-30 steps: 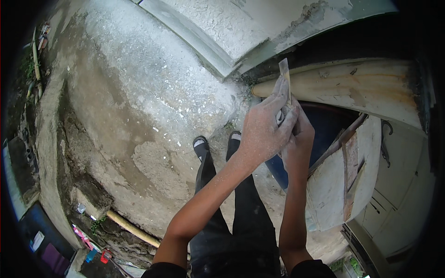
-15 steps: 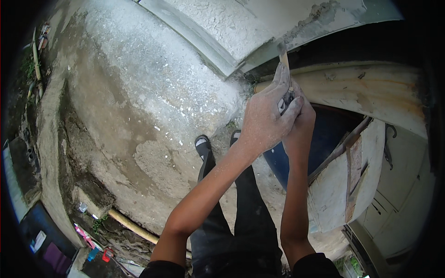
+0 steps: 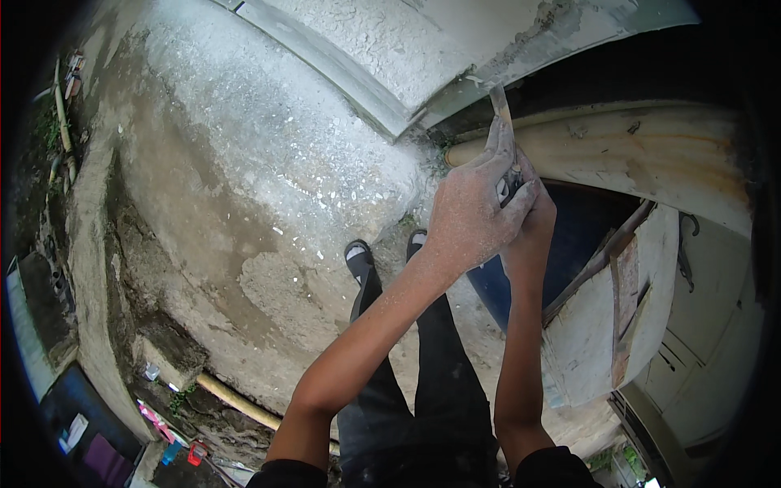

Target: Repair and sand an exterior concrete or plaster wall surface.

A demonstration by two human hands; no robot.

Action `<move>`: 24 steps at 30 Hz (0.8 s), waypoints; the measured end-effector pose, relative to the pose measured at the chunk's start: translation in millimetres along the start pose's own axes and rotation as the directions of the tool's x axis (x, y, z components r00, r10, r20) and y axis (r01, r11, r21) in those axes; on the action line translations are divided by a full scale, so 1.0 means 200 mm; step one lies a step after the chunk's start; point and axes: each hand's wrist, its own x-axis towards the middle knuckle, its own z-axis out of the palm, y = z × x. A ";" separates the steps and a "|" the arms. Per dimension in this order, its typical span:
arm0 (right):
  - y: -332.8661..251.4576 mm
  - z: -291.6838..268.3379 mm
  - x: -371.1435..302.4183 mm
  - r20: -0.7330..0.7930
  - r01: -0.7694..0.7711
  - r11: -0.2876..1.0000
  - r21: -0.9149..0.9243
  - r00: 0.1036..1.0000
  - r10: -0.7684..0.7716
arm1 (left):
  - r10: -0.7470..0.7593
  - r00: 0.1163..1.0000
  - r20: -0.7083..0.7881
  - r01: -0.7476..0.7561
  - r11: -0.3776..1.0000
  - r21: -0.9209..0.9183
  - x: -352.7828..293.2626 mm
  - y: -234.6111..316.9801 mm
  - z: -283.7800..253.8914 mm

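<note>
Your left hand (image 3: 465,207) and right hand (image 3: 537,221) grip the scraper (image 3: 500,102); new curl (image 3: 474,79) by the wall (image 3: 407,57) edge, so it's probably biting.

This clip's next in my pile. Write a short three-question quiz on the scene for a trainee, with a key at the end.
1. Multiple choice: what do the left hand and right hand hold together? (a) a paint roller (b) a flat-bladed tool (c) a hose
2. True or false: white chips lie scattered on the ground beyond the feet.
3. Short answer: what colour is the large smooth object showing on both sides of the right wrist, partly hidden by it?

Key: 1. b; 2. true; 3. dark blue.
</note>
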 end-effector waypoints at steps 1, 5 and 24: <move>-0.01 0.01 -0.01 0.007 0.016 1.000 -0.018 1.000 -0.016 | -0.001 1.000 0.002 0.001 1.000 0.006 -0.03 -0.02 0.02; 0.02 -0.01 -0.05 -0.051 0.089 0.996 0.028 0.995 -0.088 | 0.069 0.986 -0.150 -0.072 0.997 -0.014 -0.02 0.01 0.04; -0.14 0.07 0.00 0.001 0.064 0.992 0.109 0.998 -0.065 | 0.029 0.997 -0.067 -0.025 0.997 0.068 0.03 0.10 -0.15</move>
